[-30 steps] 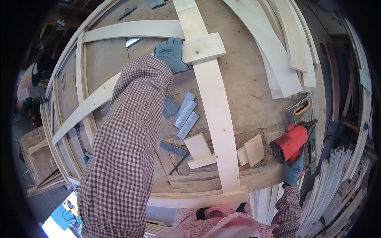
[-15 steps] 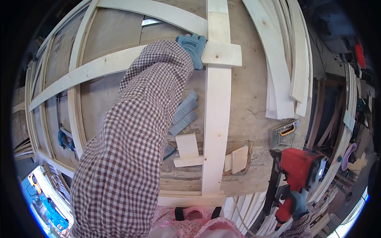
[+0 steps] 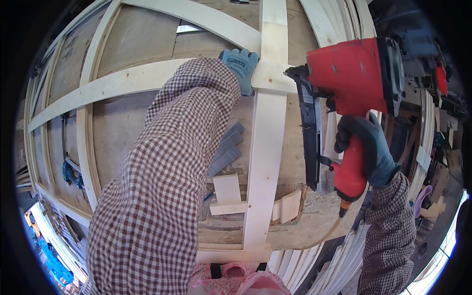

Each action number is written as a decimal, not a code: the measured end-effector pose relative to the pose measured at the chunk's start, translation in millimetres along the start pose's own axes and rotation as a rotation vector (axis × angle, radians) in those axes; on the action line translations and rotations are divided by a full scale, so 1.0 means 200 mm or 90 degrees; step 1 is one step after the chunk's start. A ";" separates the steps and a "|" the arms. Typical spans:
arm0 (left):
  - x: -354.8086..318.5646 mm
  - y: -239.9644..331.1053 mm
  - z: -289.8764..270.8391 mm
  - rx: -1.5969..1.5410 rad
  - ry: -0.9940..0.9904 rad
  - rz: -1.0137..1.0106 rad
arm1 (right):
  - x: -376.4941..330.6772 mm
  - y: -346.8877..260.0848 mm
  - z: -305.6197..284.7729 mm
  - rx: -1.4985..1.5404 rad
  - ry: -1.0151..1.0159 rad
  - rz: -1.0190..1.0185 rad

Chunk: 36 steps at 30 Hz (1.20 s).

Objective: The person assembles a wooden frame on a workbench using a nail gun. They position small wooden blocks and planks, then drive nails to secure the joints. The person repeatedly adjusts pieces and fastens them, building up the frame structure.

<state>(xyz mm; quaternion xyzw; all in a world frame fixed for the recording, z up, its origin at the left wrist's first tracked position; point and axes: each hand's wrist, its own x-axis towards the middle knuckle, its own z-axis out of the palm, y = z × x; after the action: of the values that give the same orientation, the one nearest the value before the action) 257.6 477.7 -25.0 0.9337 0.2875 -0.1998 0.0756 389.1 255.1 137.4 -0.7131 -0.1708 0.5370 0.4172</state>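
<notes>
My gloved left hand [image 3: 240, 68] is closed over a pale wooden crosspiece [image 3: 130, 79], right beside where it meets a long slat [image 3: 268, 132] running away from me. My gloved right hand [image 3: 369, 147] grips the handle of a red nail gun [image 3: 346, 73]. The gun's dark nose is over the crosspiece's right end, just right of the joint; whether it touches the wood I cannot tell. Its long magazine slants down in front of the handle. Strips of grey nails [image 3: 227, 150] lie on the worn wooden worktop [image 3: 128, 118], left of the long slat.
Small wood offcuts [image 3: 227, 189] lie near the front, others [image 3: 290, 205] right of the slat. More frame slats [image 3: 88, 147] stretch to the left. Long boards [image 3: 327, 24] are stacked at the far right, partly behind the gun. A hose trails from the gun's handle.
My right hand has raised the nail gun from the lower right to the joint, covering the crosspiece's end and the yellow-handled tool. My left hand keeps its place on the wood.
</notes>
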 end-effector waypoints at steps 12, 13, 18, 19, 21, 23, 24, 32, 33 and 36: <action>0.00 0.01 -0.03 -0.001 -0.029 0.002 | 0.05 0.02 0.01 -0.075 -0.016 0.078; 0.00 0.01 -0.04 0.004 -0.028 0.001 | 0.04 0.03 0.01 -0.081 -0.022 0.078; 0.01 0.00 -0.01 -0.006 -0.010 0.002 | 0.10 0.01 0.08 -0.092 -0.038 0.017; 0.01 0.01 -0.02 -0.011 -0.012 0.004 | 0.11 0.01 0.07 -0.101 -0.035 0.035; 0.01 0.01 -0.03 -0.012 -0.018 -0.007 | 0.11 0.00 0.06 -0.124 -0.056 0.031; 0.01 0.01 -0.03 -0.034 -0.012 -0.020 | 0.10 0.01 0.06 -0.099 -0.045 0.042; 0.00 0.00 -0.02 -0.016 -0.004 -0.009 | 0.09 0.02 0.07 -0.086 -0.039 0.049; 0.01 0.01 -0.02 -0.007 -0.005 -0.001 | -0.11 0.21 0.04 0.001 0.027 -0.018; 0.00 0.01 -0.02 -0.009 0.014 0.007 | -0.20 0.28 0.00 0.005 0.017 0.000; 0.00 0.03 -0.02 -0.035 0.074 0.030 | -0.60 0.45 -0.11 -0.225 0.063 -0.050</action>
<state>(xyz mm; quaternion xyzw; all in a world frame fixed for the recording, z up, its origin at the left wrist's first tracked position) 261.8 474.4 -22.2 0.9477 0.2751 -0.1353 0.0893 346.1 109.5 144.5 -0.7935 -0.2694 0.4461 0.3143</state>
